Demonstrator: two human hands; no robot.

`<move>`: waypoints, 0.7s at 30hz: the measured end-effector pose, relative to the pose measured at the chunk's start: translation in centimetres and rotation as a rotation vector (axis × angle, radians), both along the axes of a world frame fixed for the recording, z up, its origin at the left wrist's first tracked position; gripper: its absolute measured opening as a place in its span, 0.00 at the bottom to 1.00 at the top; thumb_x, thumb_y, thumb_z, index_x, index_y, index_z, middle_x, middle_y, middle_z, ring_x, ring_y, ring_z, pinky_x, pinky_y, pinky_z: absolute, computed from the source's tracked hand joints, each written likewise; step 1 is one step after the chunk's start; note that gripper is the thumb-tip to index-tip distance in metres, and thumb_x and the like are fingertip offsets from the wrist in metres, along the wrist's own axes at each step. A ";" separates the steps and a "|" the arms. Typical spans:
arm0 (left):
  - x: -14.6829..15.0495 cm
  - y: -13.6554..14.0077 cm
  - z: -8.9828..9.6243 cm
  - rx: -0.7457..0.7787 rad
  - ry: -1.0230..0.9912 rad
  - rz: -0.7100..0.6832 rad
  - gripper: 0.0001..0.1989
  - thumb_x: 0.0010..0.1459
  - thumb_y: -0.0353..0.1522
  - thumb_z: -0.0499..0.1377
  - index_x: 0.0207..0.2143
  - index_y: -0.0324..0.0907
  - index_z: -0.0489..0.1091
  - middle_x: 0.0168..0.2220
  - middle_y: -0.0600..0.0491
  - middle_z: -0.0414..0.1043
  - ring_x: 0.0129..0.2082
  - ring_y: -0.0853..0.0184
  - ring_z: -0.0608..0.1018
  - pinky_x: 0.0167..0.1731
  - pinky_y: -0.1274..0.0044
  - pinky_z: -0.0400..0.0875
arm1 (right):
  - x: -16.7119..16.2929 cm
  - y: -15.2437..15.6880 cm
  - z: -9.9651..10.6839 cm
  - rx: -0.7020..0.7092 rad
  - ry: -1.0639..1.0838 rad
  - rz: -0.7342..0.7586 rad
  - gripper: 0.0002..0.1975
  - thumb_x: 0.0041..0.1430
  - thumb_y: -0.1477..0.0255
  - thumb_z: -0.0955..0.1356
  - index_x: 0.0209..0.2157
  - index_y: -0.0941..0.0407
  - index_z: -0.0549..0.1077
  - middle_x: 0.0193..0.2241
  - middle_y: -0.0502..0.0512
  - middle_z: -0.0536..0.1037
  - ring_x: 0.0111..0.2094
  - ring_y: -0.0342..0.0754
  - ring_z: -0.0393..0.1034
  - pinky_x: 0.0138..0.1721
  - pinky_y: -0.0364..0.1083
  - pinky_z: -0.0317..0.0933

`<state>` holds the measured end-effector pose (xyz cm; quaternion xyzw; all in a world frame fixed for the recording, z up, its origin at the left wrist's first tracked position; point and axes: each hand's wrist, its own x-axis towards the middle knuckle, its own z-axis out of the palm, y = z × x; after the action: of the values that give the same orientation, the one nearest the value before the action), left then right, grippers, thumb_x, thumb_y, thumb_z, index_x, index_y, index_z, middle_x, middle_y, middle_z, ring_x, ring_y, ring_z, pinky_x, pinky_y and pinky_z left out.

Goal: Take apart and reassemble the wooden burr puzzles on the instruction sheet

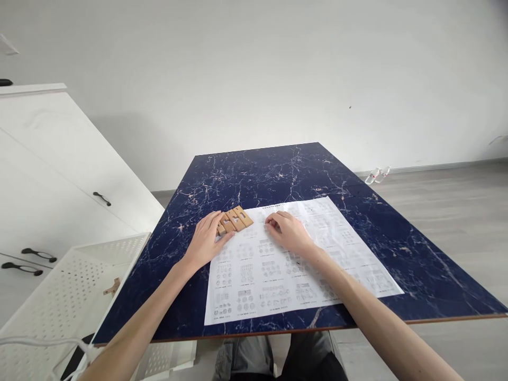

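A short row of flat tan wooden pieces [237, 219] lies side by side at the top left of a large printed sheet [273, 296]. Each visible piece has a cut-out or dark mark in its face. My left hand [205, 241] is closed around the left end of this row, its fingers along the far side and its thumb along the near side, covering part of it. To the right, apart from the pieces, my right hand [289, 231] rests on the paper with fingers curled and tips together. Whether anything small is inside them is hidden.
The sheet lies on a dark blue marble-patterned table [254, 174]. At left stand a white cabinet [79, 174] with black handles and a white perforated container [71, 286] with a small wooden piece [112, 287]. Clear plastic objects [378, 175] are beyond the table's right edge.
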<state>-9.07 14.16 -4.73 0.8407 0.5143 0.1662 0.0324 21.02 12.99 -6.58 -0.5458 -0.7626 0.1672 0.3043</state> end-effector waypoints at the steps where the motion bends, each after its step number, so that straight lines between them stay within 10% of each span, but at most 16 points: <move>1: 0.0 -0.1 -0.1 0.000 -0.003 0.003 0.34 0.73 0.52 0.53 0.72 0.43 0.58 0.72 0.37 0.63 0.73 0.46 0.64 0.71 0.53 0.60 | 0.0 0.0 0.0 0.000 -0.002 -0.001 0.08 0.69 0.76 0.65 0.41 0.53 0.77 0.40 0.57 0.81 0.43 0.54 0.75 0.39 0.49 0.66; 21: 4.3 0.2 0.7 -0.035 0.263 -0.115 0.37 0.76 0.56 0.42 0.77 0.48 0.55 0.79 0.48 0.48 0.78 0.46 0.54 0.76 0.50 0.46 | 0.2 0.1 0.0 -0.006 -0.026 0.004 0.07 0.70 0.76 0.66 0.42 0.54 0.78 0.39 0.57 0.81 0.42 0.52 0.73 0.38 0.47 0.62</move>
<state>-4.79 14.38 -4.06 0.8827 0.4679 0.0433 -0.0110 21.24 13.13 -6.57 -0.5472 -0.7671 0.1630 0.2924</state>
